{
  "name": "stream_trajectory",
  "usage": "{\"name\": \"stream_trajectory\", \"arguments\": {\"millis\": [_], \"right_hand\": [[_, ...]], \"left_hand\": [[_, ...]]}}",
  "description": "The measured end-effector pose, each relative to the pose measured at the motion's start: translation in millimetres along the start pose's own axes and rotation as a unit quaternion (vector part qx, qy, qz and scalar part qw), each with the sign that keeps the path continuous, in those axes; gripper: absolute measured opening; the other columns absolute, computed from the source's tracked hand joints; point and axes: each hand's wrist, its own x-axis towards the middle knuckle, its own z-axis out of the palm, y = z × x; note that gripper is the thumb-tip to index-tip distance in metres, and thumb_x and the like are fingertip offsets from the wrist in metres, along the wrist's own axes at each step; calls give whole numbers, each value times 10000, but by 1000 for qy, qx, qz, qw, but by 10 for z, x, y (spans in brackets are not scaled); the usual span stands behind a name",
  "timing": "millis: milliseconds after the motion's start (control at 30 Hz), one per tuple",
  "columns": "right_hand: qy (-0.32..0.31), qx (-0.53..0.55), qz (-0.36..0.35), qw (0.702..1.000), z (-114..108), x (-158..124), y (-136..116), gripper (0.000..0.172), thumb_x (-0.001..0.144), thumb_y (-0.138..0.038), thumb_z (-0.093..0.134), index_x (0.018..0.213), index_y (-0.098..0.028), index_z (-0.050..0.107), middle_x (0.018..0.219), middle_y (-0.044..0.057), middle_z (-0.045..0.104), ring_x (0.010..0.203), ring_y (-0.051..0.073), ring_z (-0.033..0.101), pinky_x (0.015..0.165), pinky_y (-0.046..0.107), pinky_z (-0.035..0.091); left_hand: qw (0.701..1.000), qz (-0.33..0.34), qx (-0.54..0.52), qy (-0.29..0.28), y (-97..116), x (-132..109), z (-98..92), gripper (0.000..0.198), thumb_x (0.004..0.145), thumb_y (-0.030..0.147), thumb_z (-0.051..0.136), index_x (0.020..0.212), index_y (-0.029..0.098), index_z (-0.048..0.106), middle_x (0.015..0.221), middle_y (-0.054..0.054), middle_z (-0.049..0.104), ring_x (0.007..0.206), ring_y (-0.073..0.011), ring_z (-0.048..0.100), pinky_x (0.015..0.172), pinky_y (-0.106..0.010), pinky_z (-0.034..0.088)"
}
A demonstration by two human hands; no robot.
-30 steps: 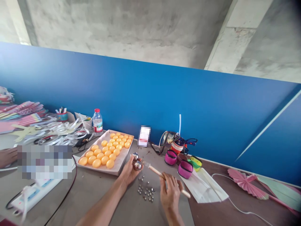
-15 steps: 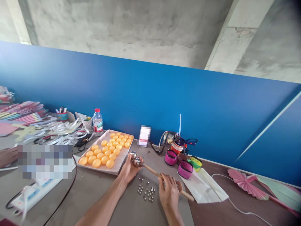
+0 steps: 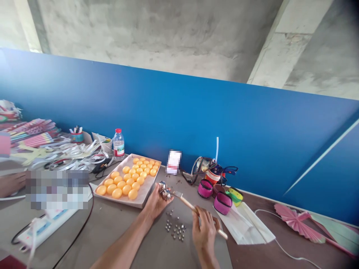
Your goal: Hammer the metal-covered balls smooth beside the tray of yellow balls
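Observation:
My left hand (image 3: 157,201) is closed around two shiny silver balls (image 3: 166,193), which look like metal bells and sit side by side at the fingertips. In my right hand (image 3: 204,229) is a slim wooden-handled tool (image 3: 188,203), gripped about its middle. Its flat metal end (image 3: 177,194) points left and lies right beside the lower ball; I cannot tell whether they touch. Several small steel beads (image 3: 178,229) lie loose on the grey table between my two hands.
Left of my hands stands a shallow tray (image 3: 143,203) of orange balls. A bottle (image 3: 118,145), tangled white strips and a power strip (image 3: 53,228) lie further left. Pink and yellow-green bands (image 3: 223,203) and white sheets (image 3: 246,228) lie right. Another person's hand (image 3: 12,184) shows at far left.
The tool's flat metal end, hidden at the balls before, now shows beside them. My right hand has turned the handle slightly. My left hand keeps its hold, and the view has shifted a little.

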Motion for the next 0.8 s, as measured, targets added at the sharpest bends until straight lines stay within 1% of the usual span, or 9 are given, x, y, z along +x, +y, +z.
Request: {"name": "stream_trajectory", "arguments": {"millis": [33,133,200,300,367,433,500,633,800], "right_hand": [[-7,3,0,1000,3,0,-9,354,928,-400,329,905,-198,618,817,48,680,725,170,593,791,336,281],[-30,-3,-8,1000,10,-4,-15,360,929,-398,324,878,-210,627,783,39,679,711,169,589,790,339,274],[-22,-8,-8,1000,8,-7,-3,347,923,-400,343,884,-209,630,800,44,680,731,174,588,802,343,271],[-4,-6,2,1000,5,-13,18,336,919,-403,357,921,-204,627,842,53,679,758,175,587,812,340,271],[-15,-7,4,1000,12,-18,22,353,926,-403,333,918,-209,628,827,49,678,741,170,586,806,339,269],[-34,-12,0,999,18,-21,20,372,932,-396,311,888,-214,633,797,43,677,717,167,584,806,345,264],[-36,-17,-2,999,17,-21,16,363,930,-388,323,876,-213,636,792,45,678,723,172,585,822,355,258],[-9,-14,9,1000,2,-13,9,312,918,-384,366,931,-209,623,843,53,679,776,180,591,831,349,263],[-21,-30,1,999,-9,2,16,365,930,-391,320,887,-209,633,784,55,680,713,176,581,815,354,259]], "left_hand": [[1000,3,4,-6,-2,5,-6,244,825,425,499,804,183,526,800,-40,599,762,-165,588,824,-422,454],[998,3,2,-57,-7,5,-21,253,810,427,522,810,174,531,815,-61,607,788,-189,592,781,-400,464],[997,1,-5,-74,-8,2,-29,258,804,430,531,794,172,533,814,-62,607,803,-189,588,787,-384,462],[998,16,-8,-68,-7,7,-38,240,820,419,511,781,184,533,795,-38,599,808,-175,582,824,-391,449],[998,22,-5,-62,-7,11,-39,238,825,421,502,792,188,538,794,-34,598,794,-174,580,809,-393,455],[998,18,0,-65,-7,12,-33,257,817,431,510,801,176,545,800,-48,600,773,-178,580,770,-379,466],[997,11,2,-73,-6,11,-29,284,805,446,521,798,163,549,806,-64,603,767,-183,579,749,-367,472],[997,16,-12,-74,-10,20,-40,277,817,447,501,814,176,554,842,-65,610,796,-176,579,782,-368,470],[998,-1,1,-66,-23,11,-31,290,818,448,496,795,165,557,827,-76,611,786,-188,582,793,-397,472]]}}
